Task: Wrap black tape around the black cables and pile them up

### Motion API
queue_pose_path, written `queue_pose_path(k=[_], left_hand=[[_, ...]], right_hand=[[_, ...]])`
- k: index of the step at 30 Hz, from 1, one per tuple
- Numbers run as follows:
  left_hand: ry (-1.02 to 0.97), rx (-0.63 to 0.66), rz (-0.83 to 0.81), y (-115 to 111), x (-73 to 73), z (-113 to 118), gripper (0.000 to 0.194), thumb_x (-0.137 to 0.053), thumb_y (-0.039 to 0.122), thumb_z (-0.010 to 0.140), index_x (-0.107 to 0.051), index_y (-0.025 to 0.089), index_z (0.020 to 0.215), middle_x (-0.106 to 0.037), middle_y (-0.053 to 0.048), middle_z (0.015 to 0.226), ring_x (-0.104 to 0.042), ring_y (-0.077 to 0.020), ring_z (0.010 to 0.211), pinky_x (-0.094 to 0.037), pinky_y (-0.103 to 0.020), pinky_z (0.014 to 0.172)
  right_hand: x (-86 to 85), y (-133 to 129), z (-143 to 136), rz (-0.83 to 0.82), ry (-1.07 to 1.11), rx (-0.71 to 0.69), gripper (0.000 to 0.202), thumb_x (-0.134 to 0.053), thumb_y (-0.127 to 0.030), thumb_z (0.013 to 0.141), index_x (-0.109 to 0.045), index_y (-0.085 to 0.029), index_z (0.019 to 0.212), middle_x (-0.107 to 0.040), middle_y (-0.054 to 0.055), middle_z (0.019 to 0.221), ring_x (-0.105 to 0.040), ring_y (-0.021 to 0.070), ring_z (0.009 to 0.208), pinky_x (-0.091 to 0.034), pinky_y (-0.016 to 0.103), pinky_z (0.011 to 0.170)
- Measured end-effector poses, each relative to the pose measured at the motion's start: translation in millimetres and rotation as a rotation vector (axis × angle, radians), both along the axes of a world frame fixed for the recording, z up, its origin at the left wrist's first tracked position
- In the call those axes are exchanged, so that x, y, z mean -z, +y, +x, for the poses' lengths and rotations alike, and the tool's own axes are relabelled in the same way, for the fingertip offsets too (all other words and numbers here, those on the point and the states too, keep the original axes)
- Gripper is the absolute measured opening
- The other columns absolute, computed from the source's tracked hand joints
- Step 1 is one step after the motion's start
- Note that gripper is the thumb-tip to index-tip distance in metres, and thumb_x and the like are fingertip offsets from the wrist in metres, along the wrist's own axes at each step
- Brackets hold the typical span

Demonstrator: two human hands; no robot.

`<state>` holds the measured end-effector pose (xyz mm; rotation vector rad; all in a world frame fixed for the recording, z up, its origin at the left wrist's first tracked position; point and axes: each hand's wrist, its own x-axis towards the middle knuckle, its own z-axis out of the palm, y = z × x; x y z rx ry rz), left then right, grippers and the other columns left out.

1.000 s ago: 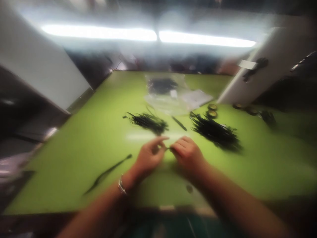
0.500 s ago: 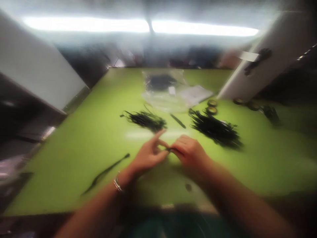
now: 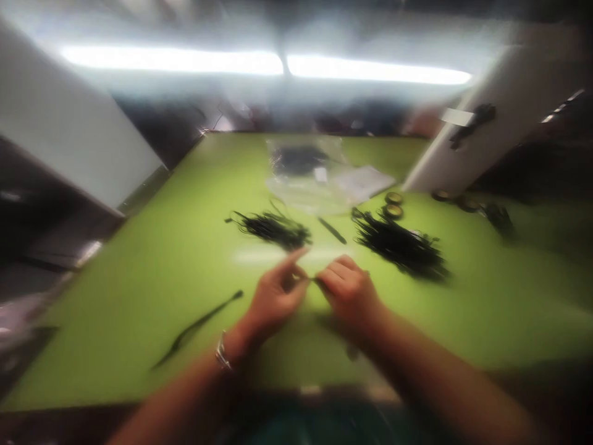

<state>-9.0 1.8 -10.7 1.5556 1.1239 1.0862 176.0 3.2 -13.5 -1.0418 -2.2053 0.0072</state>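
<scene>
My left hand [image 3: 280, 289] pinches one end of a small dark piece [image 3: 312, 279] between thumb and a finger, with the index finger stretched out. Fingers curled, my right hand [image 3: 349, 285] grips the other end of it; most of the piece is hidden. Just beyond my left hand lies a bundle of thin black cords [image 3: 273, 228]. A larger bundle of black cords [image 3: 398, 244] rests to the right of my right hand. One black cord [image 3: 199, 324] lies by itself near my left forearm.
On the green table [image 3: 139, 296], a slim dark tool [image 3: 332, 230] lies between the bundles. Farther back are a clear plastic bag [image 3: 301, 179], a white sheet [image 3: 365, 182] and tape rolls [image 3: 393, 211]. Panels [image 3: 445, 154] stand at both sides.
My hands have drawn slightly apart at the fingertips, and a short stretch of the dark piece shows between them. The camera view has shifted a little.
</scene>
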Motion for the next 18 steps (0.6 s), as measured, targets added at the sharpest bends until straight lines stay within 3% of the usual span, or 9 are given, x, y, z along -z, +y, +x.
queue_pose_path(k=[2,5,9,12,15,18], left_hand=[[0.079,0.013,0.110,-1.3,5.9,-1.4,0.053,-0.060,0.016,0.083,-0.054,0.022,0.135,-0.066,-0.002,0.085,-0.057,-0.0108,0.067,-0.050,-0.025,0.072],[0.206,0.063,0.276,-2.9,11.5,-2.4,0.052,-0.058,0.014,0.082,-0.056,0.026,0.133,-0.071,-0.003,0.090,-0.062,-0.0135,0.071,-0.052,-0.028,0.078],[0.286,0.096,0.366,-2.3,10.4,-0.4,0.048,-0.057,0.014,0.083,-0.060,0.027,0.129,-0.072,-0.004,0.088,-0.064,-0.0153,0.076,-0.052,-0.030,0.081],[0.225,0.156,0.216,0.3,4.7,-0.5,0.056,-0.058,0.016,0.083,-0.050,0.025,0.138,-0.067,-0.003,0.088,-0.056,-0.0101,0.062,-0.050,-0.023,0.065],[0.169,0.195,0.037,2.6,-3.0,-3.7,0.067,-0.061,0.016,0.081,-0.040,0.025,0.144,-0.062,-0.001,0.089,-0.046,-0.0058,0.054,-0.044,-0.019,0.054],[0.104,0.182,-0.101,3.9,-10.4,-7.1,0.062,-0.062,0.016,0.080,-0.047,0.025,0.139,-0.059,-0.001,0.091,-0.045,-0.0043,0.053,-0.042,-0.018,0.052]], right_hand=[[1.1,0.4,-1.6,-0.195,0.128,-0.034,0.009,-0.055,-0.021,0.090,-0.063,-0.019,0.086,-0.065,0.004,0.079,-0.055,0.0178,0.077,-0.044,0.030,0.070],[-1.9,2.0,1.6,-0.534,0.222,-0.152,0.017,-0.049,-0.026,0.094,-0.064,-0.020,0.097,-0.069,0.003,0.092,-0.060,0.0147,0.079,-0.047,0.026,0.070],[-7.9,4.6,10.3,-0.766,0.191,-0.205,0.026,-0.046,-0.025,0.095,-0.064,-0.018,0.079,-0.065,-0.002,0.071,-0.057,0.0115,0.063,-0.043,0.022,0.059],[-9.5,6.6,13.3,-0.617,0.126,-0.139,0.021,-0.056,-0.021,0.090,-0.062,-0.018,0.070,-0.060,-0.003,0.062,-0.052,0.0108,0.059,-0.039,0.022,0.057],[-9.4,7.3,12.8,-0.251,-0.011,-0.095,0.019,-0.058,-0.020,0.089,-0.062,-0.018,0.070,-0.059,0.000,0.064,-0.049,0.0134,0.063,-0.038,0.026,0.062],[-9.0,5.5,12.0,0.040,-0.131,-0.058,0.021,-0.053,-0.019,0.092,-0.063,-0.017,0.074,-0.056,0.002,0.060,-0.045,0.0157,0.063,-0.036,0.030,0.063]])
